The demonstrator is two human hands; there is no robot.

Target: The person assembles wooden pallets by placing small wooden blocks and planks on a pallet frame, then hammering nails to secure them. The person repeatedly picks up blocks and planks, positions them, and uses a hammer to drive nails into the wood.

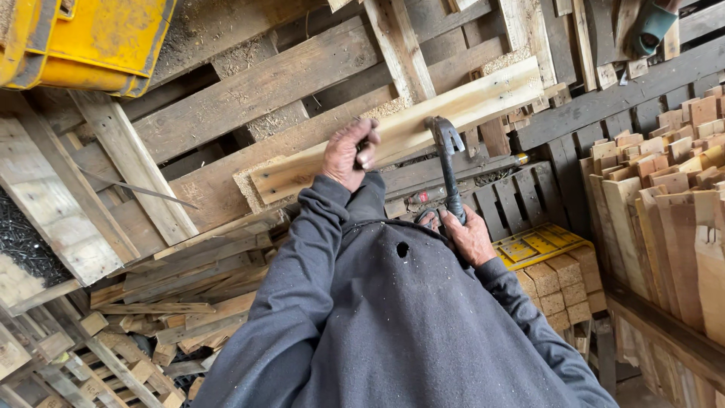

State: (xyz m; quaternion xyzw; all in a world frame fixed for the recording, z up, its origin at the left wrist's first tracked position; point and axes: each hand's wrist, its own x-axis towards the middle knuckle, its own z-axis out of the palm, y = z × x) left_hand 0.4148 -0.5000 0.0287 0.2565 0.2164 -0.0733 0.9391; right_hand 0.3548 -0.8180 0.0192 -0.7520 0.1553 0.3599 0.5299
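the right hand (pixel 470 236) is gripping a dark claw hammer (pixel 447 162) by its handle, its head resting on the pale plank (pixel 408 132). the left hand (pixel 349 153) is pinching something small against that plank; a nail, perhaps, i cannot tell. the plank is lying across stacked pallet boards (pixel 249 91), seemingly not yet fastened. cut wood blocks (pixel 559 283) are sitting at the right.

The plank (pixel 408 132) under the left hand (pixel 349 155) is pale yellow-tan. The hammer (pixel 448 162) in the right hand (pixel 468 238) is dark grey-black. At eleven o'clock the bin (pixel 91 41) is scuffed yellow; at one o'clock the tool (pixel 648 29) is teal. The sleeves (pixel 302 295) are dusty charcoal.
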